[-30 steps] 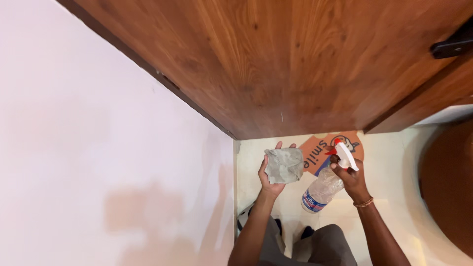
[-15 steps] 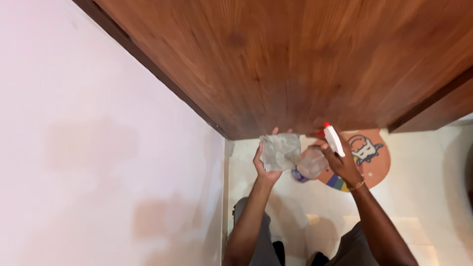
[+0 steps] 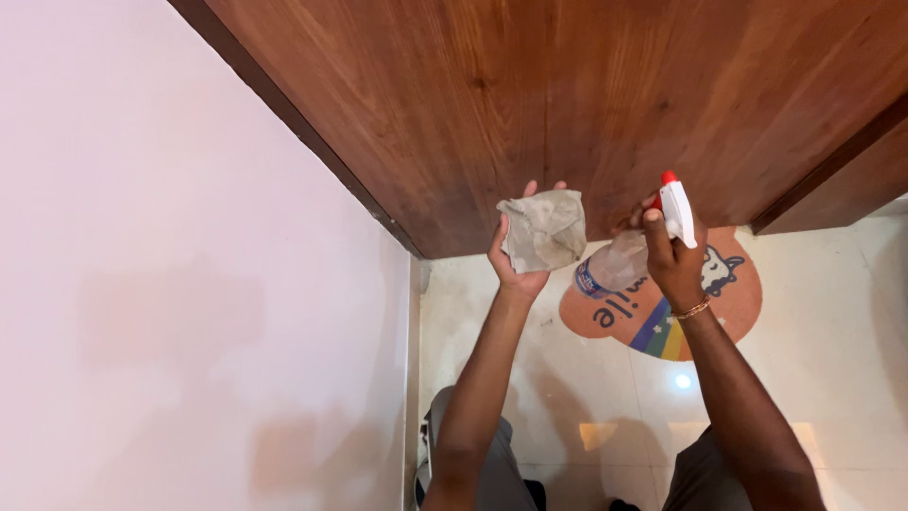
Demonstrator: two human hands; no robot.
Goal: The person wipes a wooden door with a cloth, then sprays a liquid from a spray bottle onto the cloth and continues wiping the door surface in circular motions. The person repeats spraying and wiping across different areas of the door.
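Head-camera footage was taken looking down at two bare hands raised in front of a wooden door (image 3: 567, 85). A crumpled grey cloth (image 3: 543, 230) was held in the left hand (image 3: 515, 260), the palm turned up towards the camera, the thumb pressed along the cloth's left edge and fingertips seen above its top edge. The hand was closed loosely about the cloth, not clenched. A clear plastic spray bottle (image 3: 617, 265) was gripped in the right hand (image 3: 673, 260), the fingers wrapped firmly round its neck just beneath the white trigger head (image 3: 677, 213), which was capped by a red nozzle tip (image 3: 669, 178). The bottle was held tilted, its base pointed towards the cloth and its nozzle raised towards the door. The bottle's base and the cloth were seen just beside each other; whether they touched could not be told. A thin gold bangle (image 3: 695, 308) was worn on the right wrist. Below the hands, a rounded orange floor mat (image 3: 738, 293) with a rainbow stripe and a cartoon animal was laid on the pale tiled floor (image 3: 586, 397), close to the foot of the door. A pale pink wall (image 3: 170, 284) was seen to the left, met by the dark door frame (image 3: 303, 132).
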